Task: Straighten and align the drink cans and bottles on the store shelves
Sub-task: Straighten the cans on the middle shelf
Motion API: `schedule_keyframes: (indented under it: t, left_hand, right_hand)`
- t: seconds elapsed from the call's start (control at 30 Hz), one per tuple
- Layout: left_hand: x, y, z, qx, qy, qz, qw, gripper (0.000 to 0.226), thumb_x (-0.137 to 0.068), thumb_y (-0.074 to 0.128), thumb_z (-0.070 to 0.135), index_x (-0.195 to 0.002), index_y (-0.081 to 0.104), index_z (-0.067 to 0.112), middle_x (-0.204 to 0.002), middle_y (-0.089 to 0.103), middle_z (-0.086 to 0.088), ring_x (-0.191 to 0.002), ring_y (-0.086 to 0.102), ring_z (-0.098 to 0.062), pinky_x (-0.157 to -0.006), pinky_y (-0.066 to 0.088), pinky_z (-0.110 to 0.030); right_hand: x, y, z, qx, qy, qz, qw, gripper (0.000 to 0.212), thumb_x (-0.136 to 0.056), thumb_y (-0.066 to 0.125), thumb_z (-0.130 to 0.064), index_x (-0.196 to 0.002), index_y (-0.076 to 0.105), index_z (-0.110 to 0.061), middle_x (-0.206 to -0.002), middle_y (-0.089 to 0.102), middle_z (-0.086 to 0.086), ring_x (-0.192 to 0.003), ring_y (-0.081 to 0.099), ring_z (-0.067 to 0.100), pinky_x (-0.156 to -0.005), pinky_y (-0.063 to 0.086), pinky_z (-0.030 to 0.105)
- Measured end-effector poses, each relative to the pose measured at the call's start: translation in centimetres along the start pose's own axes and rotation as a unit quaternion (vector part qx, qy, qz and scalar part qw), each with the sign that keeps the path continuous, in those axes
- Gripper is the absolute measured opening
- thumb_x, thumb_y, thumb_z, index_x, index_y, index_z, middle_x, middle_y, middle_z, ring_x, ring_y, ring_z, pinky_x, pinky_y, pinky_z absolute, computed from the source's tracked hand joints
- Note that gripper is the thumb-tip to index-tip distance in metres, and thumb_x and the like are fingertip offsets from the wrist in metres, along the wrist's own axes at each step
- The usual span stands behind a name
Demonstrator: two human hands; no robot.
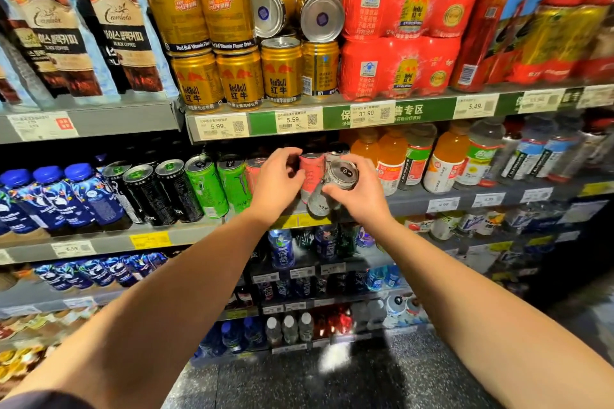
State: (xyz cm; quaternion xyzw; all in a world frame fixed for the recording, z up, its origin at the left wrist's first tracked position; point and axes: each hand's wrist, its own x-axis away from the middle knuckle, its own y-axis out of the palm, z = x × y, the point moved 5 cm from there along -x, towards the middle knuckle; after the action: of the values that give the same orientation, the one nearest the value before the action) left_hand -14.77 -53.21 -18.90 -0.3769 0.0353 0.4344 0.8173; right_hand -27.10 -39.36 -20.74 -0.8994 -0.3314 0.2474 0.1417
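Silver can (334, 184) tilted, top toward camera – right hand (360, 191) fingers grip it; left hand (277, 181) curls round pink can (311, 176)

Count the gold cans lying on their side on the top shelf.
2. One tipped gold can lies atop the bottom row, base facing out; the second tipped gold can lies beside it, against the red multipacks. Others may hide behind.
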Motion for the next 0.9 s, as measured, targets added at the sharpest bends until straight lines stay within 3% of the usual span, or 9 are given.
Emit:
schedule_keyframes:
  t: [0.13, 0.27, 0.33, 0.4, 0.5, 0.6, 0.7, 0.9]
  left_hand:
    - [-0.6, 2.8, -1.5, 0.059, -0.144, -0.043, 0.987, 0.065, -0.078, 0.078, 0.013, -0.135, 0.048, 0.006, -0.125, 0.06, -0.009, -0.112, 0.059, -0.019, -0.099, 0.048, -0.029]
    - [-2.2, 5.9, -5.5, 0.099, -0.219, -0.06, 0.969, 0.102, -0.05, 0.078, 0.05, -0.136, 0.043, 0.008, -0.127, 0.061, -0.009, -0.112, 0.062, -0.023, -0.099, 0.051, -0.045]
    - [-2.6, 6.4, -5.9, 0.101, -0.232, -0.052, 0.966, 0.097, -0.048, 0.078, 0.052, -0.128, 0.046, 0.008, -0.121, 0.065, -0.007, -0.108, 0.065, -0.021, -0.095, 0.053, -0.046]
    - [-2.4, 5.8, -3.8, 0.081, -0.232, -0.044, 0.968, 0.075, -0.06, 0.086, 0.038, -0.118, 0.049, 0.007, -0.116, 0.066, -0.007, -0.105, 0.065, -0.021, -0.095, 0.053, -0.044]
    - [-2.5, 5.7, -2.2, 0.054, -0.224, -0.021, 0.973, 0.053, -0.073, 0.085, 0.028, -0.108, 0.051, 0.007, -0.106, 0.065, -0.003, -0.097, 0.063, -0.018, -0.082, 0.05, -0.032]
    - [-2.6, 5.5, -1.9, 0.006, -0.21, 0.005, 0.978, 0.048, -0.075, 0.083, 0.033, -0.101, 0.05, 0.01, -0.102, 0.061, -0.003, -0.091, 0.057, -0.017, -0.074, 0.041, -0.029]
    - [-2.5, 5.4, -1.9, -0.009, -0.203, 0.015, 0.979, 0.046, -0.076, 0.082, 0.036, -0.097, 0.048, 0.013, -0.104, 0.063, -0.006, -0.093, 0.059, -0.021, -0.074, 0.043, -0.03]
    - [-2.0, 4.0, -1.1, -0.07, -0.187, 0.004, 0.98, 0.053, -0.078, 0.078, 0.035, -0.108, 0.05, 0.002, -0.107, 0.063, -0.015, -0.101, 0.059, -0.033, -0.072, 0.04, -0.033]
  right_hand:
    - [-0.4, -0.7, 1.4, -0.018, 0.022, -0.006, 1.0, 0.054, -0.071, 0.082, -0.023, -0.117, 0.054, -0.029, -0.111, 0.048, -0.008, -0.099, 0.049, -0.011, -0.085, 0.04, 0.01]
    - [-1.1, -0.7, 2.5, -0.01, -0.006, -0.008, 1.0, 0.056, -0.07, 0.084, -0.024, -0.118, 0.055, -0.022, -0.108, 0.051, -0.002, -0.096, 0.053, 0.002, -0.082, 0.04, 0.01]
    - [-1.3, -0.8, 2.9, -0.008, -0.031, -0.004, 0.999, 0.058, -0.069, 0.085, -0.023, -0.119, 0.056, -0.017, -0.107, 0.053, 0.001, -0.096, 0.054, 0.008, -0.084, 0.041, 0.01]
    - [-1.4, -0.8, 3.0, -0.006, -0.057, 0.003, 0.998, 0.06, -0.069, 0.086, -0.021, -0.12, 0.057, -0.012, -0.107, 0.054, 0.004, -0.096, 0.053, 0.008, -0.085, 0.04, 0.009]
    - [-1.8, -1.1, 2.9, -0.011, -0.078, 0.014, 0.997, 0.061, -0.067, 0.086, -0.015, -0.121, 0.058, -0.008, -0.107, 0.055, 0.008, -0.094, 0.052, 0.001, -0.084, 0.04, 0.009]
    - [-2.1, -1.3, 2.8, -0.017, -0.079, 0.013, 0.997, 0.059, -0.067, 0.085, -0.012, -0.119, 0.059, -0.009, -0.106, 0.054, 0.006, -0.094, 0.051, -0.01, -0.081, 0.039, 0.006]
    - [-2.4, -1.3, 2.8, -0.018, -0.079, 0.004, 0.997, 0.058, -0.067, 0.085, -0.012, -0.119, 0.059, -0.012, -0.104, 0.054, 0.005, -0.094, 0.05, -0.011, -0.079, 0.038, 0.004]
    - [-2.8, -0.9, 2.5, -0.005, -0.084, -0.025, 0.996, 0.06, -0.069, 0.085, -0.016, -0.123, 0.058, -0.013, -0.109, 0.054, 0.002, -0.095, 0.05, -0.01, -0.083, 0.036, 0.003]
